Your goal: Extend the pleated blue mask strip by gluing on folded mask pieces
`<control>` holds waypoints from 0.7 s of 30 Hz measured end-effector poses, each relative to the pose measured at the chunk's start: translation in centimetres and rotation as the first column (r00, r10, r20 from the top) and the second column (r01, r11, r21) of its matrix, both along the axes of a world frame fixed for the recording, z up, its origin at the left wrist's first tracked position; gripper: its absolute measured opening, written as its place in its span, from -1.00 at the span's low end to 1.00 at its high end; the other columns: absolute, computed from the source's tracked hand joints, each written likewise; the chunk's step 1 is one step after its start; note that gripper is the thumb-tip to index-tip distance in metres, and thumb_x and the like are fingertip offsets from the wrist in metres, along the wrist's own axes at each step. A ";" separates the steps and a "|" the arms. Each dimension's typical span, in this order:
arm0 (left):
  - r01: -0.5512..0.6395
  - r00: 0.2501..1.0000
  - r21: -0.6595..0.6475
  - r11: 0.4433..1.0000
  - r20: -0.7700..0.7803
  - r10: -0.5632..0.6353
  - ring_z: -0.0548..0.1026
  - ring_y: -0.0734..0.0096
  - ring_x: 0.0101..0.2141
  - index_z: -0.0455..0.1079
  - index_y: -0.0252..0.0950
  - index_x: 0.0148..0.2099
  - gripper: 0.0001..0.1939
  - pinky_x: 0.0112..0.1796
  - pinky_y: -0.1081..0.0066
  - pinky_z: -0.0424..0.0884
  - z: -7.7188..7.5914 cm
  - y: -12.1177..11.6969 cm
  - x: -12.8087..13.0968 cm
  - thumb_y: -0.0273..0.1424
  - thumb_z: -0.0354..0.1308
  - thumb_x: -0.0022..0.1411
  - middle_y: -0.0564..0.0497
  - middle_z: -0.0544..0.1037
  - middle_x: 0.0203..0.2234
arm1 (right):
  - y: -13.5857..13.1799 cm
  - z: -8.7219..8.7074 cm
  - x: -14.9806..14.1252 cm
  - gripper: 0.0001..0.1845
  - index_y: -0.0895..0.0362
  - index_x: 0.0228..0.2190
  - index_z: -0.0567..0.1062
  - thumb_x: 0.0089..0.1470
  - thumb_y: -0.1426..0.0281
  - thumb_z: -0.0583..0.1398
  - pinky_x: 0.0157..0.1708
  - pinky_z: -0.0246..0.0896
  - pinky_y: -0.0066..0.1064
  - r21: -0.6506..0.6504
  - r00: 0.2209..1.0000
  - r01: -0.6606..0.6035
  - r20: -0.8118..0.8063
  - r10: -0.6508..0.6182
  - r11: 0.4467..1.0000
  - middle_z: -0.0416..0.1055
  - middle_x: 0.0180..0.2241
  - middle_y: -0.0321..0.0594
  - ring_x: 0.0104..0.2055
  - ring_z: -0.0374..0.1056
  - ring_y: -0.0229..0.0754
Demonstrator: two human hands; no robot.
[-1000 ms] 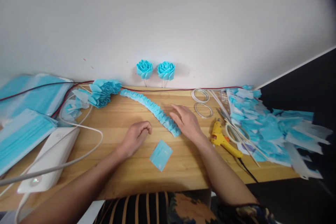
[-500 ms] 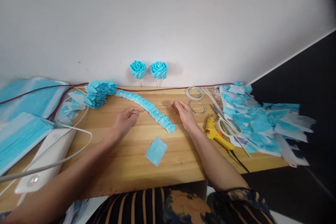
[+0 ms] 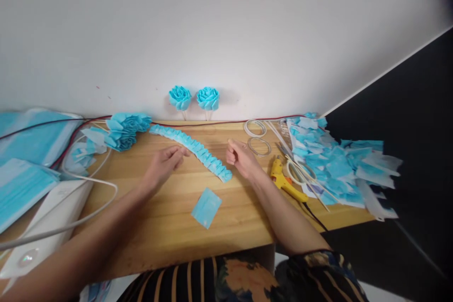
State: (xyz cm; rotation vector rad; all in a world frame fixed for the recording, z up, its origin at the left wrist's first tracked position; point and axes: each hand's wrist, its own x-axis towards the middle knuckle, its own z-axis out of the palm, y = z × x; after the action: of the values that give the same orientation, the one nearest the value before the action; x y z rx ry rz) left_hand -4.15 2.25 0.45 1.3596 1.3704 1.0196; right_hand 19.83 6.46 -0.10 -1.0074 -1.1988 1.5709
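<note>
A curved row of overlapping light-blue folded petals (image 3: 198, 151) lies on the wooden table between my hands. At its left side is my left hand (image 3: 166, 163), thumb and forefinger pressed together close to the row's edge. Whatever may be pinched there is too small to make out. Beyond the row's right end, my right hand (image 3: 242, 158) is curled closed, thumb on top, apart from the petals. Its grip hides anything inside. Nearer to me lies a single light-blue square (image 3: 206, 207), flat on the wood.
Two blue flowers on sticks (image 3: 194, 98) stand against the wall. Finished-looking blue flowers (image 3: 125, 131), flat blue sheets (image 3: 28, 188) and a white power strip (image 3: 46, 222) are left. Right are wire coils (image 3: 259, 146), a yellow glue gun (image 3: 288, 186) and a pile of blue pieces (image 3: 332, 165).
My right hand's fingers have curled in from a looser pose. The left hand stays pinched near the row. The whole view has shifted slightly; the petals and square lie as before.
</note>
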 end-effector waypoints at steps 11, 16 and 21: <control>-0.457 0.862 0.071 0.887 0.282 0.422 0.20 0.50 -0.67 0.38 -0.27 -0.35 -0.70 -0.59 0.49 0.10 -3.4 1.2 -4.0 -0.14 0.07 0.24 0.18 0.26 -0.73 | 8.0 0.4 -11.8 -0.73 0.11 -0.09 0.55 0.23 0.41 0.11 -0.12 0.22 -0.43 0.460 0.587 -0.512 0.804 -0.096 0.726 0.56 -0.17 -0.22 -0.14 0.43 -0.22; -0.453 0.865 0.069 0.889 0.274 0.420 0.15 0.54 -0.70 0.39 -0.29 -0.37 -0.68 -0.61 0.50 0.07 -3.8 1.4 -4.1 -0.14 0.08 0.26 0.18 0.26 -0.76 | 9.6 -0.3 -17.6 -0.68 0.09 -0.05 0.55 0.30 0.42 0.05 -0.01 0.17 -0.36 0.436 0.477 -0.625 0.870 -0.125 0.647 0.52 -0.06 -0.11 0.00 0.38 -0.12; -0.460 0.861 0.072 0.885 0.280 0.425 0.14 0.55 -0.70 0.39 -0.30 -0.39 -0.65 -0.61 0.51 0.06 -3.7 1.5 -3.8 -0.11 0.10 0.24 0.18 0.24 -0.78 | 11.3 -0.7 -20.1 -0.66 0.09 -0.09 0.56 0.31 0.39 0.01 -0.11 0.21 -0.34 0.366 0.359 -0.666 0.921 -0.151 0.650 0.51 -0.05 -0.06 -0.02 0.40 -0.05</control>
State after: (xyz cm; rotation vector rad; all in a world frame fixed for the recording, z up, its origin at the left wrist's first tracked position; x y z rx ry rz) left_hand -7.98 3.76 -3.22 0.9738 1.4670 1.5666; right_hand -0.30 17.77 -0.85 -1.1314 -2.6649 0.4117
